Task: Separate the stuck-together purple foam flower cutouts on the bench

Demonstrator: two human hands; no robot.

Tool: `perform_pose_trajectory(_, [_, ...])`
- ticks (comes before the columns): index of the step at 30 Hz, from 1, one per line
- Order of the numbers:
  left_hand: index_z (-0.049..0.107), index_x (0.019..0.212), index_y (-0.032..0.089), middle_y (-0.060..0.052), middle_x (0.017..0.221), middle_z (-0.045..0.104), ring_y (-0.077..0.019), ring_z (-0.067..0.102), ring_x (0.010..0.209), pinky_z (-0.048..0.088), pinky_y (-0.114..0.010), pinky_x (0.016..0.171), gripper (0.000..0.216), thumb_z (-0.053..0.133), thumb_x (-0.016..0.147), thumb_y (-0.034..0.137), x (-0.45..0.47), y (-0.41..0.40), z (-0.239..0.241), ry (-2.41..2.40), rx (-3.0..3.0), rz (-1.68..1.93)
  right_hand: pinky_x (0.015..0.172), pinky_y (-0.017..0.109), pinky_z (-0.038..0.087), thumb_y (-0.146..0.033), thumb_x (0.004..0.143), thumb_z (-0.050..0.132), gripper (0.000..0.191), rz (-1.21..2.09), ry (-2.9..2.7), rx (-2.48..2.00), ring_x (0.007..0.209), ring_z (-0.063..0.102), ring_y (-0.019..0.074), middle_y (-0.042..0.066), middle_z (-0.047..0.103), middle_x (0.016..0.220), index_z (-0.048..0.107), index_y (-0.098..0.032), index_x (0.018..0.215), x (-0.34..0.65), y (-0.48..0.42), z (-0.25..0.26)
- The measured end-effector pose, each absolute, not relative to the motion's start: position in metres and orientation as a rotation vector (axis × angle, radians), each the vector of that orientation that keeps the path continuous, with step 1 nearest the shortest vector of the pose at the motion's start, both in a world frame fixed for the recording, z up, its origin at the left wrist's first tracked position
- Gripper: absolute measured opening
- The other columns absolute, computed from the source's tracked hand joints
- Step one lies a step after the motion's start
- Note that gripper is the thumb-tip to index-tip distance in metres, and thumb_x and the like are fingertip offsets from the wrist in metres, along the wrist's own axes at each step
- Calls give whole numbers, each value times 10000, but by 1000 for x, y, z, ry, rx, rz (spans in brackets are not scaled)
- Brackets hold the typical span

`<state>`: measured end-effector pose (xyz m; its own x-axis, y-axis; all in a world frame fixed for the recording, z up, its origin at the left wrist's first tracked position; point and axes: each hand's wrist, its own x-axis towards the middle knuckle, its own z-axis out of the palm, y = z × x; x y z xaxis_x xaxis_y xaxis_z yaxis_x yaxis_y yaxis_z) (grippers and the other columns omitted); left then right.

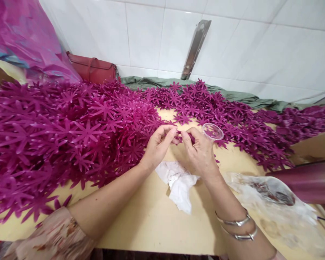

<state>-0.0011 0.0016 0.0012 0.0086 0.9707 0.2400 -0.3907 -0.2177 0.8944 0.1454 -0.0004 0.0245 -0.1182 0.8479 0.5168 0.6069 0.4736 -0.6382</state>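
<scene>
My left hand (161, 144) and my right hand (200, 150) meet over the table, fingertips almost touching. Between them is a small magenta flower piece (179, 132), mostly hidden by my fingers. Thumb and fingers of each hand are pinched on it. To the left lies a big heap of magenta star-shaped flower pieces (86, 133); a second pile (211, 106) stretches behind and to the right. Just beyond my right hand stands a clear plastic cup or lid (212, 131). Below my hands a crumpled white tissue (178, 182) lies on the table.
The pale yellow table (141, 220) runs up to a tiled wall. At the right are a clear plastic bag (271, 202) with dark bits and a magenta cylinder (308, 182). A red bag (93, 68), green cloth (233, 94) and metal bracket (196, 48) are at the back.
</scene>
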Motion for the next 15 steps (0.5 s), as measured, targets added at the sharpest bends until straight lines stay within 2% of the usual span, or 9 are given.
perform_pose_trajectory(3, [728,1024,159,-28,896,725,-113,667,762,537,-255,785,295,783,861,399,-2,2,1,735,1132,1511,662,288,423,-387,1021,513,237,450,-1761,-1230,661,566,153,-25,590,710,563,-232,848,145,-1,24])
perform_pose_trajectory(6, [762,948,155,-28,846,744,-127,674,769,539,-267,795,238,813,826,352,-2,4,-2,717,1144,1516,804,334,501,-438,1022,515,235,494,-1724,-1192,859,672,197,40,716,934,608,-224,1047,144,0,22])
perform_pose_trajectory(9, [778,909,149,-39,853,763,-145,686,795,545,-293,828,226,820,807,347,-1,4,-5,714,1116,1490,994,391,505,-461,988,589,338,503,-1728,-1116,1130,669,236,94,719,1225,624,-225,1228,143,2,18])
perform_pose_trajectory(11, [780,910,146,-43,865,767,-148,686,800,547,-299,838,219,813,810,338,-1,3,-6,729,1097,1479,1071,400,479,-430,979,617,352,534,-1722,-1088,1248,627,239,90,690,1340,643,-239,1273,142,3,16])
perform_pose_trajectory(13, [772,904,140,-38,834,754,-140,675,776,545,-294,822,198,794,825,321,0,2,-6,746,1096,1478,1055,385,494,-402,985,615,332,592,-1698,-1068,1229,636,228,74,687,1359,662,-254,1278,140,3,13])
perform_pose_trajectory(15, [750,903,138,-31,815,736,-134,668,763,541,-287,808,180,791,827,296,2,1,-6,769,1086,1498,913,347,541,-399,994,603,288,651,-1665,-1065,1011,688,203,60,737,1198,685,-248,1225,139,2,13])
